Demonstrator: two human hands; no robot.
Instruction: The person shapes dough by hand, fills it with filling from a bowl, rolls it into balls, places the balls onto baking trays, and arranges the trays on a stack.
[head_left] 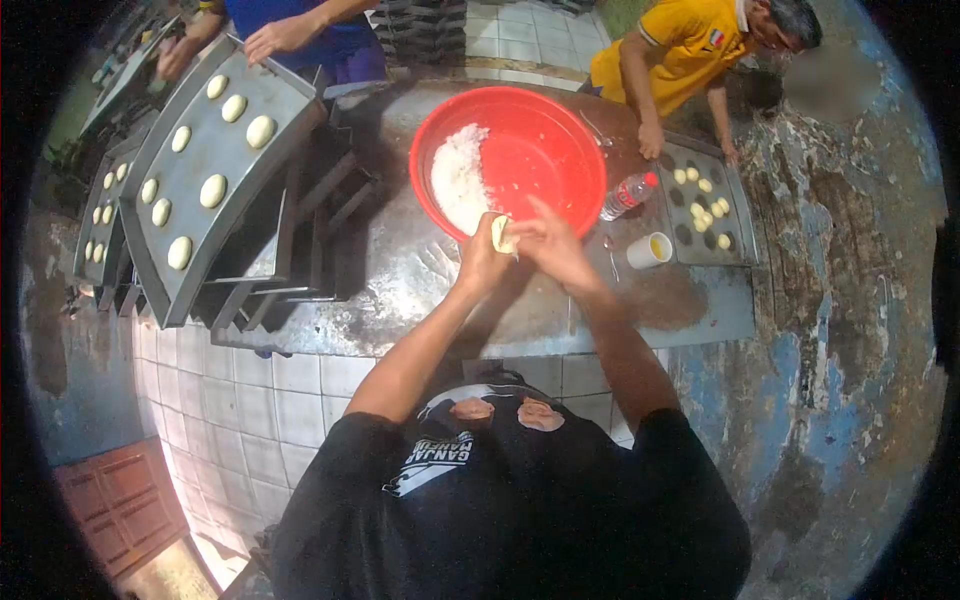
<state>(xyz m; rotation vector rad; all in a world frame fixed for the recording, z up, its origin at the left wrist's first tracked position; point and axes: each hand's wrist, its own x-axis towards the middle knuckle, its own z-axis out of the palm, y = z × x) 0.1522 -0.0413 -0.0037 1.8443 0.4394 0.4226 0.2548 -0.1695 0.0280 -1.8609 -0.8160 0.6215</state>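
Observation:
My left hand [486, 255] is closed around a piece of pale yellow dough [503, 235], held at the near rim of a large red basin [593, 190]. Beside it on the right, my right hand [548, 245] has its fingers spread, some blurred, near the dough's edge; nothing shows between them. In the left part of the basin lies a heap of white, crumbly filling [460, 178]. The rest of the basin's inside shows red with a few white specks.
Right of the basin stand a clear bottle [629, 196] with a red cap, a white cup [650, 251] and spoons. A tray [741, 215] holds small dough balls. Large trays [215, 150] with dough rounds are at left. A co-worker [690, 50] in yellow and another in blue stand opposite.

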